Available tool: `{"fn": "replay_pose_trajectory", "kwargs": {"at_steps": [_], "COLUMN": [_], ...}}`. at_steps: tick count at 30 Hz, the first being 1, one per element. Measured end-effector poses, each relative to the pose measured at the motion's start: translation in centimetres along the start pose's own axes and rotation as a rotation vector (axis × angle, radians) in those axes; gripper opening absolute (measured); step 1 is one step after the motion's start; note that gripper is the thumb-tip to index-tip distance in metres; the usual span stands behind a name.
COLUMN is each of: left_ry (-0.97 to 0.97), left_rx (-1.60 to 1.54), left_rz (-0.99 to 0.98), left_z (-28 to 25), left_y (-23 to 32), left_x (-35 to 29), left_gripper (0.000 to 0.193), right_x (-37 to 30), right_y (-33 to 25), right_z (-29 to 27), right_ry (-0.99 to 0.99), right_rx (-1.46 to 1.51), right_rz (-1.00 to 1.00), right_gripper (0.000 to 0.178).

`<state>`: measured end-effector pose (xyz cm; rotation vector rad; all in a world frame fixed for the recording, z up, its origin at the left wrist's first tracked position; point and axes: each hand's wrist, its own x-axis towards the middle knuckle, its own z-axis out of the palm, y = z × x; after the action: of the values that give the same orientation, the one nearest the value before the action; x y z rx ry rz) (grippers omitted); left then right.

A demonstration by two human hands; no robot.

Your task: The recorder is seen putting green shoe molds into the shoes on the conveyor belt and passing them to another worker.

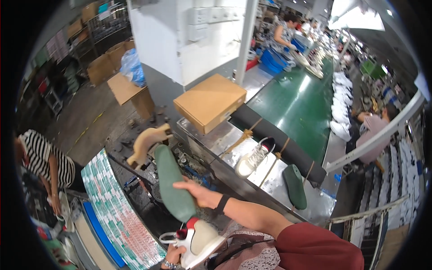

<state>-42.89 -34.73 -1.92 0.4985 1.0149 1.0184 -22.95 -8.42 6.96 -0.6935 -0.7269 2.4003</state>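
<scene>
My right hand (195, 191), with a dark band at the wrist, grips a long green shoe last (170, 177) from its side. The last slants up and away over the dark machinery. At the lower edge my left hand (174, 255), wearing a metal watch, is closed on a cream-white sneaker (202, 240) with a red lining. The near end of the last meets the sneaker's collar; whether part of it sits inside, I cannot tell. On the metal bench to the right stand a laced white sneaker (254, 159) and a second green shoe last (294, 186).
A closed cardboard box (210, 101) sits on the metal bench (216, 139). Beyond runs a green conveyor belt (292, 108) with shoes along it. A curved tan piece (146, 144) tops the machine. Co-workers are at left (49, 157), far (284, 33) and right (375, 135).
</scene>
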Motion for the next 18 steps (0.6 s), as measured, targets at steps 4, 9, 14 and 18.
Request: {"fn": "replay_pose_trajectory", "kwargs": {"at_steps": [4, 9, 14, 18], "left_ry": [0.212, 0.214, 0.068, -0.210], "left_rx": [0.339, 0.626, 0.840, 1.064], "left_rz": [-0.148, -0.067, 0.286, 0.487], "left_z": [-1.4, 6.0, 19.6, 30.7], "left_y": [-1.2, -1.0, -0.7, -0.3], "left_x": [-2.1, 3.5, 14.2, 22.7], "left_gripper": [0.061, 0.061, 0.085, 0.085], "right_x": [-3.6, -11.6, -25.1, -35.6], "right_y": [-1.4, -6.9, -10.6, -11.3], "right_z": [-0.4, -5.8, -16.4, -26.1], "right_ry": [-0.036, -0.072, 0.630, 1.227], "right_rx": [-0.071, -0.632, -0.991, -1.242], "right_rz": [-0.076, -0.537, -0.610, -0.700], "right_gripper": [0.096, 0.113, 0.116, 0.113]}}
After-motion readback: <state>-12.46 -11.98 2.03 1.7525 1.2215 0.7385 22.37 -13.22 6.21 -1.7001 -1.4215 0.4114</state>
